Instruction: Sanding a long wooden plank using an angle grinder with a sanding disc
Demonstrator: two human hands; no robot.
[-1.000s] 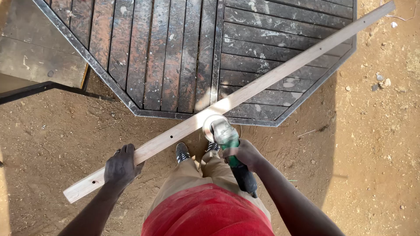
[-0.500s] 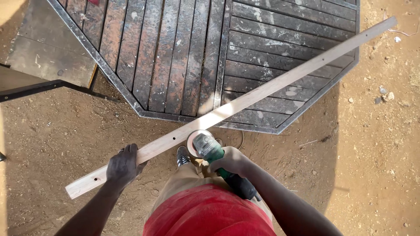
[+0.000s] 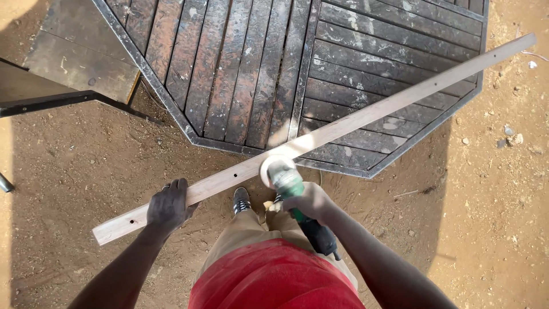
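The left hand (image 3: 167, 207) is closed over the near end of a long pale wooden strip (image 3: 366, 117), fingers wrapped across its top edge. The strip runs diagonally from the lower left, out over the dark slatted tabletop (image 3: 229, 68), to the far right above the sandy ground (image 3: 74, 166). Much of its length rests across the tabletop's metal rim; the held end hangs free of it.

The right hand (image 3: 307, 201) is clamped tight round the green body of an angle grinder (image 3: 297, 200). Its pale sanding disc (image 3: 273, 166) sits against the strip's near edge, just off the tabletop's corner.

Risks noted: the strip is steadied by one hand only, no clamp visible, so a snagging disc could kick or twist it out of that grip. The disc works close above a dark shoe (image 3: 241, 198) and tan trousers (image 3: 246, 229); a slip downward would meet them. Both hands are bare
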